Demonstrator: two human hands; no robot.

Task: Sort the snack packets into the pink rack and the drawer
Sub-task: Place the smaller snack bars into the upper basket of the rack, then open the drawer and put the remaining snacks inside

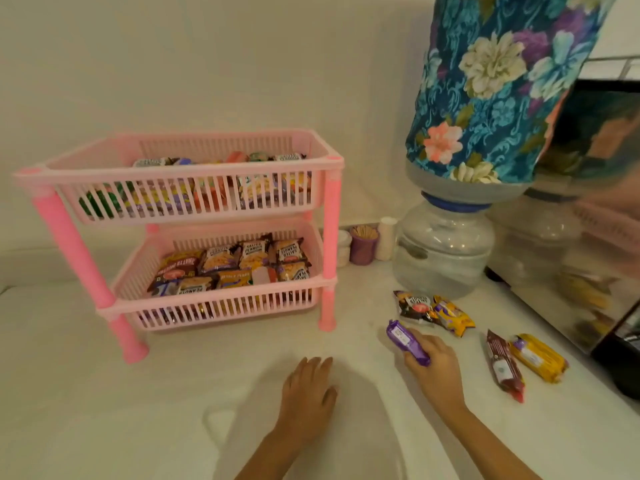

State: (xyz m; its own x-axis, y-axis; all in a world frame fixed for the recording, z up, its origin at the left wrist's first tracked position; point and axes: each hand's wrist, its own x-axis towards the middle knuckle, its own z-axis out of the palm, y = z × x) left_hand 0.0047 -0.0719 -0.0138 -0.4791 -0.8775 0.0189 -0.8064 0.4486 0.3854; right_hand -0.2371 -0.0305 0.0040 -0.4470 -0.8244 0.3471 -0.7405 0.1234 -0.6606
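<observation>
While our left hand [306, 393] lies flat on the white countertop [104, 393] with the fingers straight and holding nothing, our right hand [431, 365] is curled around a purple snack packet [407, 342], which sticks out towards the left above the surface; to the right of this hand a dark red wafer packet [504, 367] and a yellow biscuit packet [538, 356] lie side by side on the countertop; a little farther, a dark brown peanut packet [414, 306] touches another yellow packet [453, 315]; behind these stands a clear water dispenser base [445, 247] with a bottle under a floral cover [495, 81]; to the left is the pink rack [194, 237], and both its lower basket [214, 308] and its upper basket [194, 168] already hold many packets; between the rack and the dispenser we see a purple cup of toothpicks [363, 245] near the wall.
</observation>
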